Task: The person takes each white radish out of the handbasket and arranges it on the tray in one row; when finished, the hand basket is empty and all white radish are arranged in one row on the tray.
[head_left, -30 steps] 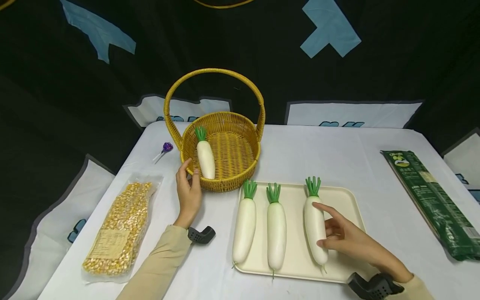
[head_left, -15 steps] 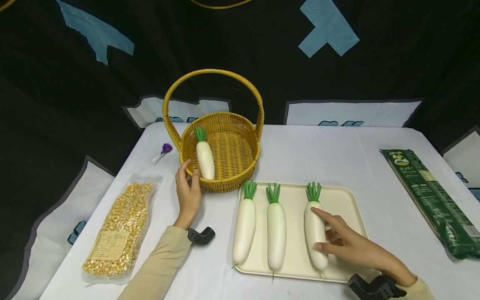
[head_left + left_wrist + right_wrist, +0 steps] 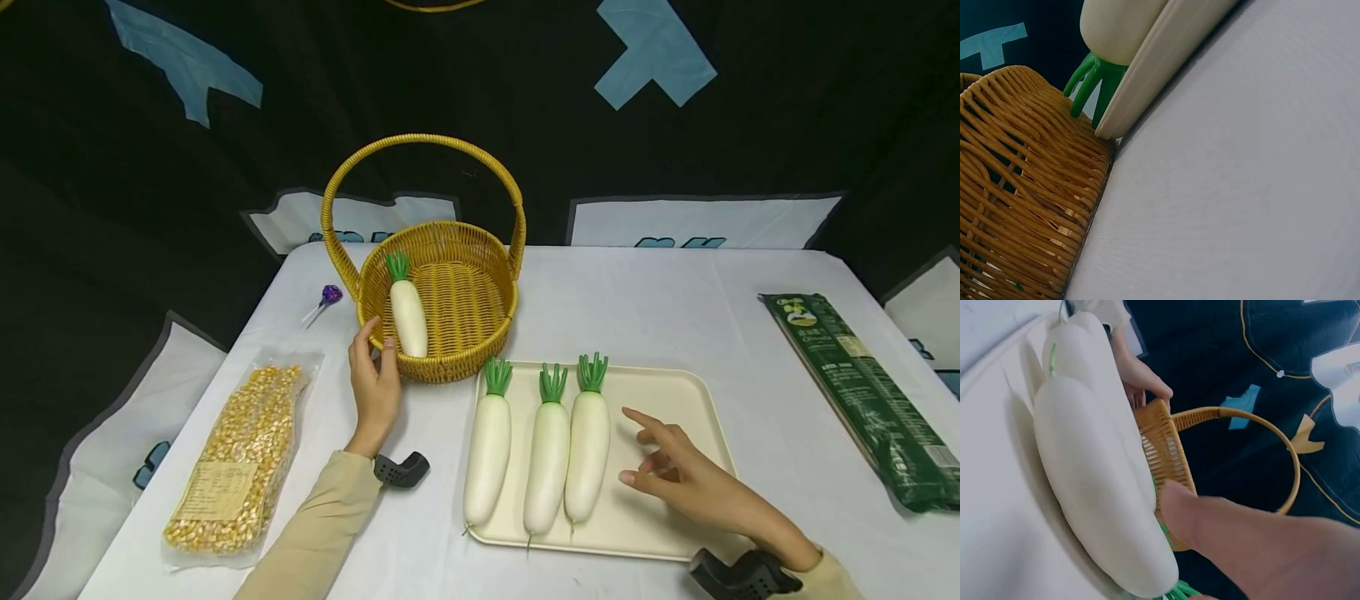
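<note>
Spreading thumb and index finger apart, the right hand (image 3: 686, 471) hovers free over the cream rectangular tray (image 3: 675, 396), just beside its 3 long white radishes with green tops (image 3: 588, 454). At the round yellow wicker basket (image 3: 450, 369), the left hand (image 3: 377, 396) touches the rim with index finger and thumb slightly parted; whether they pinch it I cannot tell. 1 more radish (image 3: 408, 321) lies inside.

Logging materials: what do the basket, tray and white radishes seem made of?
Basket: wicker or plastic imitation, slight sheen; woven strands show. Tray: probably plastic, smooth, satin; thin moulded rim. White radishes: possibly plastic or foam, matte; uniform green tops look moulded.
</note>
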`<state>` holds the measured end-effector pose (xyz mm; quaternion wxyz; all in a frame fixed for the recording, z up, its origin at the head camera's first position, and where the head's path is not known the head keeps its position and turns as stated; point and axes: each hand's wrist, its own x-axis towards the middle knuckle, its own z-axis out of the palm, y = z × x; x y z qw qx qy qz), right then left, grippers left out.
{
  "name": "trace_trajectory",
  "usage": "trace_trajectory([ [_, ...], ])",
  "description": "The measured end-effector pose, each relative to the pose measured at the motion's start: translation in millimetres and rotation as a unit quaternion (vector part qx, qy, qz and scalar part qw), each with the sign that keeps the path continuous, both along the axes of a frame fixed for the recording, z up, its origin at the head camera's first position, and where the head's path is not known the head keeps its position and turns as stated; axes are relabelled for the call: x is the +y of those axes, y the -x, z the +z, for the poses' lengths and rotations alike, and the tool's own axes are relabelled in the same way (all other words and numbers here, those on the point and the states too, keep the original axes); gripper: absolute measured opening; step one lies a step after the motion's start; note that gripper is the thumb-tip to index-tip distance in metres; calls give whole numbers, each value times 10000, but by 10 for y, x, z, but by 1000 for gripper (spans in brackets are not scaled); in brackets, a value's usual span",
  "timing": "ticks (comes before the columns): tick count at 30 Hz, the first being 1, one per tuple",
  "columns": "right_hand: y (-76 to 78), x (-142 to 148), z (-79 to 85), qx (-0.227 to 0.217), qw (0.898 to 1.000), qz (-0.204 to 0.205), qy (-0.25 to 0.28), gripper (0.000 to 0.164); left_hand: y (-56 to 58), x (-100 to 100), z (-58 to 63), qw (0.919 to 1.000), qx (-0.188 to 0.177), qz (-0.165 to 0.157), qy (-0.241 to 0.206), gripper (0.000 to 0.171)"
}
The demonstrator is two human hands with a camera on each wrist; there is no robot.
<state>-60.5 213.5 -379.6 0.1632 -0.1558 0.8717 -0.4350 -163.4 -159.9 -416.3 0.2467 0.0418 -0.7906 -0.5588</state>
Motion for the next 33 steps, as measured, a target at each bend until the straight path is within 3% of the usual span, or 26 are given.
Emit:
trace_trajectory([
  [11, 125, -197, -34, -40, 9980, -614, 147, 72, 7, -13, 6, 10000, 16, 18, 18, 40],
  [20, 229, -380, -74, 529, 9972, -511, -147, 70, 7, -5, -7, 10000, -7, 0, -25, 40],
  [26, 248, -422, -52, 448, 9983, -339, -177, 59, 10, -5, -3, 10000, -4, 6, -41, 40],
  [33, 219, -379, -49, 353, 9974, -554, -291, 55, 9, -5, -6, 10000, -31, 24, -28, 40],
])
